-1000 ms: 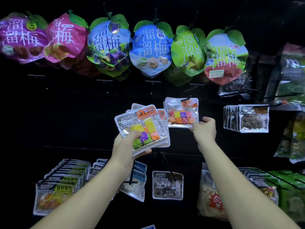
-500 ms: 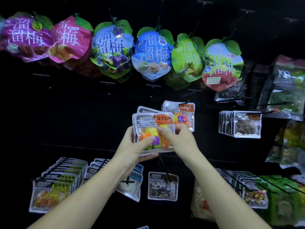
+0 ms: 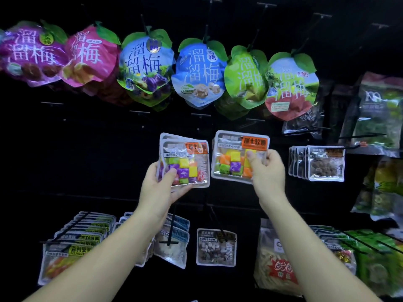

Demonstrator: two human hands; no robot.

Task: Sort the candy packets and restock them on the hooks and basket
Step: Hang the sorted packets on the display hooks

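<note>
here left hand (image 3: 160,188) grasps a candy stack (image 3: 189,160), right hand (image 3: 269,173) pinches a single packet (image 3: 234,156).

Leaf-topped plum pouches (image 3: 198,73) hang in a row along the top of a black wall (image 3: 87,149); green bags (image 3: 379,110) hang at right, a yellow snack bag (image 3: 270,258) below

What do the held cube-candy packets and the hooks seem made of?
Single packet and packet stack: glossy clear plastic film, silvery sealed borders, judging by glare and visible cubes. Hook: thin black rod, probably coated metal wire; too dark to confirm.
</note>
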